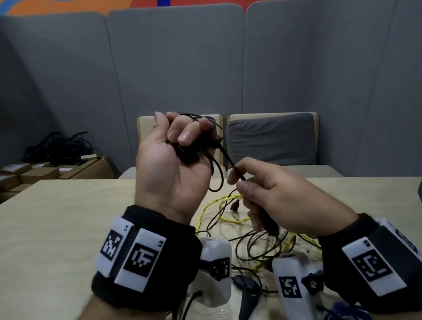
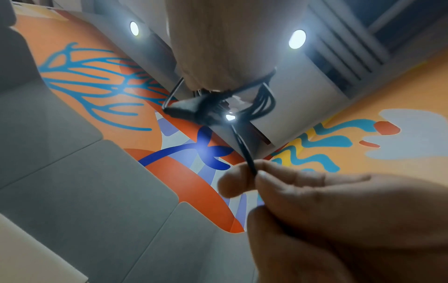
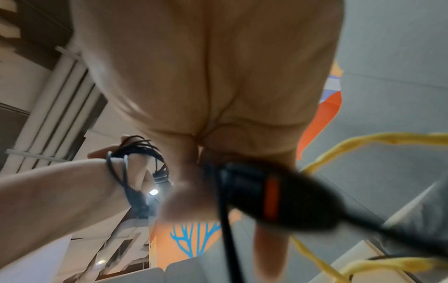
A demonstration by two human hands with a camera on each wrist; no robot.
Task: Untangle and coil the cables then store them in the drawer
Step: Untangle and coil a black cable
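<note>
Clutter lies on the pale wooden table (image 1: 40,236): at 6 o'clock from the hands, a loose tangle of thin yellow braided cable (image 1: 212,206) and other dark leads sprawls between the wrists, with a blue cable (image 1: 343,314) at the near right edge. Brown cardboard boxes (image 1: 37,174) topped with a heap of black cords (image 1: 58,147) sit at 10 o'clock against the grey padded partition (image 1: 181,64), and a grey cushioned chair (image 1: 271,138) stands at 1 o'clock beyond the table.

The left hand (image 1: 170,165) is raised above the table, palm toward the wearer, fingers curled tight round a small coil of thin black cable (image 1: 202,144); loops hang out past the fingers at 3 o'clock. The right hand (image 1: 282,198), lower at 4 o'clock, pinches the free run of the same cable between thumb and forefinger, its other fingers curled about a thick black plug end (image 1: 269,222). The cable stretches taut from coil to pinch, clear of the table
</note>
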